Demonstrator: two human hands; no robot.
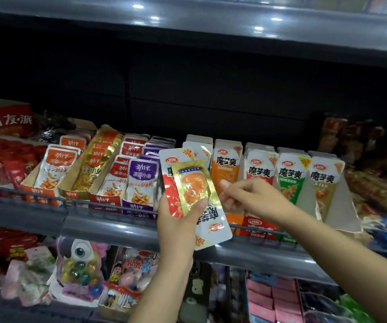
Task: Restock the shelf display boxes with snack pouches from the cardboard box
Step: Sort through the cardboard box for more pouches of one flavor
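Note:
My left hand (178, 220) grips a small stack of snack pouches in front of the shelf: a gold pouch (193, 184) on top, a white and red pouch (169, 169) behind it, and an upside-down white pouch (213, 229) underneath. My right hand (241, 194) hovers just right of the stack with fingers curled and holds nothing that I can see. Behind the hands stand display boxes of white pouches with orange (227, 166), red (261, 169), green (291, 176) and gold (325, 180) fronts. The cardboard box is out of view.
Left of centre, display boxes hold fish snack pouches in orange (57, 164), gold (94, 159), red (120, 178) and purple (142, 183). A grey shelf rail (108, 227) runs across. A lower shelf holds toys and candy (80, 271). The shelf above (211, 22) overhangs.

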